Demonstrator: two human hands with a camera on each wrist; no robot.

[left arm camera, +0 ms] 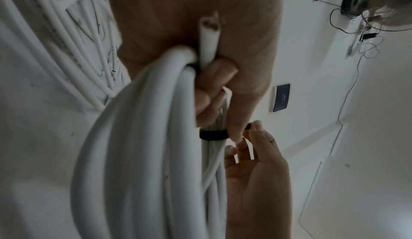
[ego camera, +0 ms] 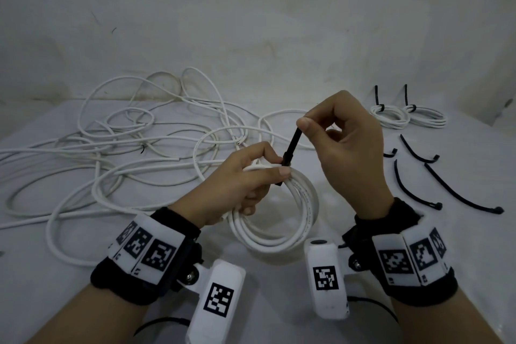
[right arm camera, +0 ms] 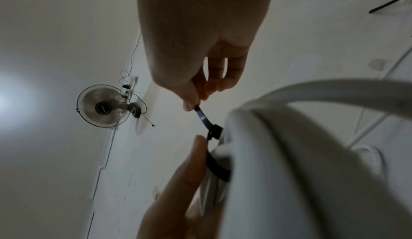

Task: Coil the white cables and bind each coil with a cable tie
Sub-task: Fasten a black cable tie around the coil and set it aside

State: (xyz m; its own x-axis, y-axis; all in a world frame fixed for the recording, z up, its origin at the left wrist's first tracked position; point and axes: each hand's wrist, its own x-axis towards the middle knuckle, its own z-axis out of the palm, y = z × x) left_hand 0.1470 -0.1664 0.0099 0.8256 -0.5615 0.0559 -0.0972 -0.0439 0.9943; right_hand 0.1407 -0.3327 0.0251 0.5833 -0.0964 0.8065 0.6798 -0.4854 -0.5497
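Tabletop point(ego camera: 363, 232) was a pale, matte white surface meeting a scuffed white wall point(ego camera: 251, 8). Loose white cables point(ego camera: 117, 148) sprawled in a tangled heap, round smooth sheathing, well to the left of and beyond the left-hand fingers.

Coil point(ego camera: 293, 218) in work: several turns of the same smooth white cable, roughly circular, held up off the tabletop between the two wrists. Left hand point(ego camera: 240, 184) gripped its upper-left side, fingers point(left arm camera: 209, 98) curled through the turns, thumb pressed on top right by the tie head; a cut cable end point(left arm camera: 208, 31) stuck out along the palm.

Right hand point(ego camera: 346, 142) sat above and to the right of the coil, thumb and forefinger pinched on the tail of the cable tie point(ego camera: 291, 145); other fingers loosely curled. Tie was flat black plastic strap, already looped around the coil bundle, tail threaded through its square head and running up to the right fingers.

Two finished coils point(ego camera: 407, 117) lay far right of the right fingers, side by side and touching, each bound with a black tie, tails standing upright. Spare ties point(ego camera: 446, 190), thin curved black strips, lay just right of the right hand.

Wall fan point(right arm camera: 104, 106), round wire cage, visible in both wrist views.
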